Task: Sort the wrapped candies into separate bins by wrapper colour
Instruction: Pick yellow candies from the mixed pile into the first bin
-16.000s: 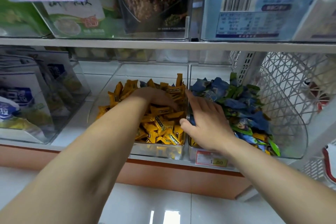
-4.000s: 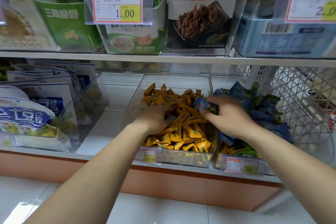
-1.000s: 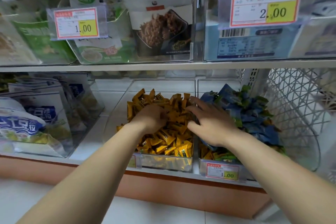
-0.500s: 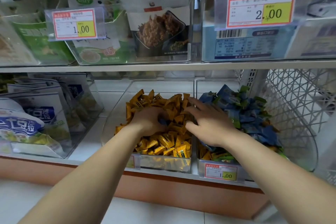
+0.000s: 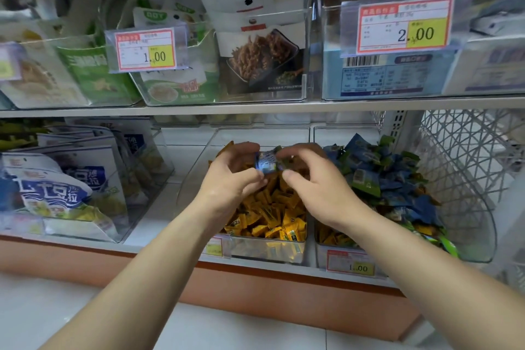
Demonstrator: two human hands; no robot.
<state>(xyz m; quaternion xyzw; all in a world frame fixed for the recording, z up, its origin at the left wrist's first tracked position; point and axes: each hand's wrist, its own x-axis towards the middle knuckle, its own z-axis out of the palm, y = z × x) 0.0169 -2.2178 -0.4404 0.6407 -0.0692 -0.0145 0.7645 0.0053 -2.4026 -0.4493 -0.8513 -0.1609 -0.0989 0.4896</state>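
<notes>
A clear bin (image 5: 264, 250) on the lower shelf holds a heap of yellow wrapped candies (image 5: 272, 216). The clear bin (image 5: 341, 260) to its right holds blue and green candies (image 5: 383, 179), with some yellow ones low at the front. Above the yellow heap a blue wrapped candy (image 5: 267, 161) is pinched between my left hand (image 5: 231, 179) and my right hand (image 5: 309, 179). My left fingers grip its left end. The fingertips of my right hand touch its right end.
Blue-and-white snack bags (image 5: 56, 187) stand in a clear bin at the left. A white mesh basket (image 5: 468, 156) sits at the far right. The upper shelf (image 5: 255, 108) carries snack packs behind price tags (image 5: 145, 50). An orange plinth and white floor lie below.
Both hands were buried in the yellow heap; now they have risen above it with a blue candy lifted out and held between them.
</notes>
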